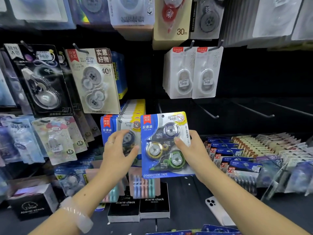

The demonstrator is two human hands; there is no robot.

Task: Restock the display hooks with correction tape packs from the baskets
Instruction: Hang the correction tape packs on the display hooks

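Head view: the right hand (191, 146) is pinching an upright blue correction tape pack (165, 145) beside the hung stack (122, 126), which the left hand (118, 150) is gripping, hang-hole uppermost

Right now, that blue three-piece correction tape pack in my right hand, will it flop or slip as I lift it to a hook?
The blue pack probably stays fairly stiff: it sits flat though the right hand pinches only one edge. Its glossy plastic front may be slippery. Three dispensers likely weight the middle, so it could swing on its punched hole.
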